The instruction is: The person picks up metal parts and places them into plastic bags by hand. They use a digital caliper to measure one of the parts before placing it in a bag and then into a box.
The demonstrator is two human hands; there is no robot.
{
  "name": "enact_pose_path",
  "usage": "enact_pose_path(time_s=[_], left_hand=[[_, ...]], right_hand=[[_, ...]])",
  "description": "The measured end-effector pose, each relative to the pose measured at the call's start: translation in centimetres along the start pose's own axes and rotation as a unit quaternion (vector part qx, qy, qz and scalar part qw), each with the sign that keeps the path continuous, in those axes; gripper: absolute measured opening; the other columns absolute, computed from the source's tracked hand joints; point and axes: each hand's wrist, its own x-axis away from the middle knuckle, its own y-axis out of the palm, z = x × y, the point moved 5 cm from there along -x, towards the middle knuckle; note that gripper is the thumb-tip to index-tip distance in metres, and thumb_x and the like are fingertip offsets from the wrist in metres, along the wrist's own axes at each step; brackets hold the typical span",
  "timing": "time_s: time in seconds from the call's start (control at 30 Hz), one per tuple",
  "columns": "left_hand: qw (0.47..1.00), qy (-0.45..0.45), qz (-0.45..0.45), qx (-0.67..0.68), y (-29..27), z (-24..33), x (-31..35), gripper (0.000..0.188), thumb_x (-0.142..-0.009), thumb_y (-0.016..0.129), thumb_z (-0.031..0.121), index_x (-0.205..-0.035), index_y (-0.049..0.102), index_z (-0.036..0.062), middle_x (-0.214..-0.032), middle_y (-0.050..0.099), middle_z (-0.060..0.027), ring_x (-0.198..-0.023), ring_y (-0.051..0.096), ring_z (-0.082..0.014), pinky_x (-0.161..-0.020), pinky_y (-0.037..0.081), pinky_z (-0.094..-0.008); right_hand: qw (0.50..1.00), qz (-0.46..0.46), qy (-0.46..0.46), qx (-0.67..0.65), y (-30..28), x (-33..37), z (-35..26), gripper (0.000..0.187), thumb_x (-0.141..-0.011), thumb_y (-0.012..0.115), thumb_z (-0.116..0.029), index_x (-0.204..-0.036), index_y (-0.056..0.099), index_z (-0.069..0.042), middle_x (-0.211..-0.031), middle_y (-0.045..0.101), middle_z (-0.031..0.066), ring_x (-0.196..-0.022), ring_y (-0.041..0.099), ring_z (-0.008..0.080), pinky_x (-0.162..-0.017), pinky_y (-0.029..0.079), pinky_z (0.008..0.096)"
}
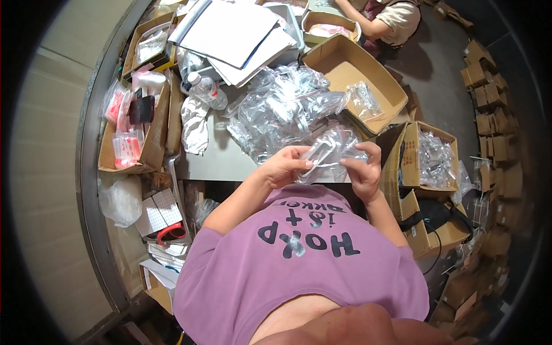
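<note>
Between my two hands, at the near edge of the table, is a clear plastic bag (329, 150) with pale, loop-shaped pieces in it. My left hand (286, 167) grips the bag's left side between thumb and fingers. On the other side, my right hand (364, 171) pinches the bag's right edge with bent fingers. Just beyond them lies a heaped pile of similar clear bags (287, 100), its near part touching or close to the held bag. What exactly the bags contain is too blurred to tell.
An open cardboard box (368, 63) with a few bags stands beyond my right hand. Another bag-filled box (435, 158) is at the right. A water bottle (208, 91), white cloth (195, 123) and papers (230, 31) lie left and far. A co-worker's arm (368, 26) shows at the top.
</note>
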Motion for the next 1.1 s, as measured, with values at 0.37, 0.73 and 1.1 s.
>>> enact_pose_path(time_s=[0.37,0.73,1.1], left_hand=[[0.985,0.111,0.096,-0.092,3.2,1.8,0.2,0.040,-0.066,0.069,-0.004,-0.101,0.049,0.0000,-0.089,0.058,-0.0066,-0.076,0.059,-0.0141,-0.074,0.049,-0.0266],[0.955,0.188,0.119,-0.195,3.6,2.6,2.1,0.027,-0.078,0.059,0.003,-0.103,0.052,-0.0035,-0.086,0.058,-0.0038,-0.077,0.053,-0.0074,-0.068,0.043,-0.0219],[0.960,0.188,0.133,-0.158,2.4,2.1,2.2,0.019,-0.083,0.057,0.009,-0.099,0.052,0.0003,-0.087,0.056,-0.0020,-0.078,0.052,-0.0072,-0.066,0.043,-0.0191]], right_hand=[[0.718,-0.006,0.448,-0.533,4.6,1.0,1.4,0.023,-0.080,0.064,-0.010,-0.097,0.050,-0.002,-0.080,0.058,0.0016,-0.066,0.055,0.0074,-0.058,0.046,0.0189],[0.721,0.033,0.415,-0.554,3.4,-0.1,1.9,0.017,-0.082,0.060,-0.007,-0.093,0.048,-0.006,-0.080,0.055,0.0003,-0.067,0.050,0.0047,-0.058,0.040,0.0185],[0.760,-0.006,0.417,-0.499,3.9,-0.6,0.5,0.042,-0.074,0.061,0.003,-0.109,0.040,-0.005,-0.096,0.055,0.0064,-0.085,0.055,0.0117,-0.075,0.047,0.0247]])
